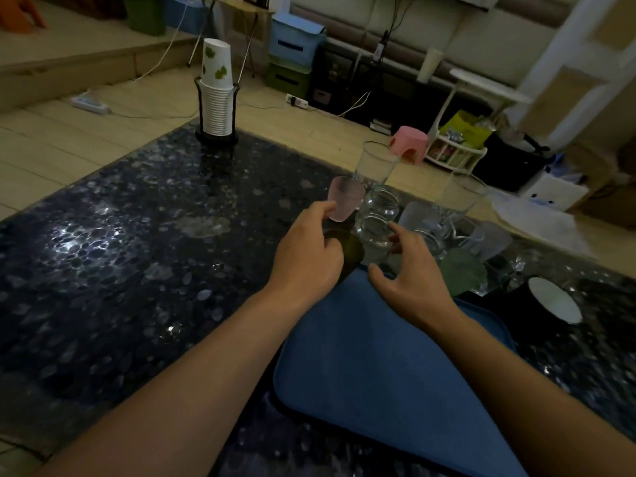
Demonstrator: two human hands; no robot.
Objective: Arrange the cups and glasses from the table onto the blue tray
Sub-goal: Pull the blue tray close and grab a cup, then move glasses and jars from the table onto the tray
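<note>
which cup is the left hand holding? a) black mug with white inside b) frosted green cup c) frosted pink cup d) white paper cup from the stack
c: the left hand has its fingers around the lower part of the frosted pink cup, just beyond the far edge of the blue tray.

Both your forearms are bare from the bottom of the view up to the wrists, with no sleeve showing. Your left hand (307,251) and right hand (411,270) are ungloved, with no ring, watch or band on them. Your fingernails are short and plain where they show.
</note>
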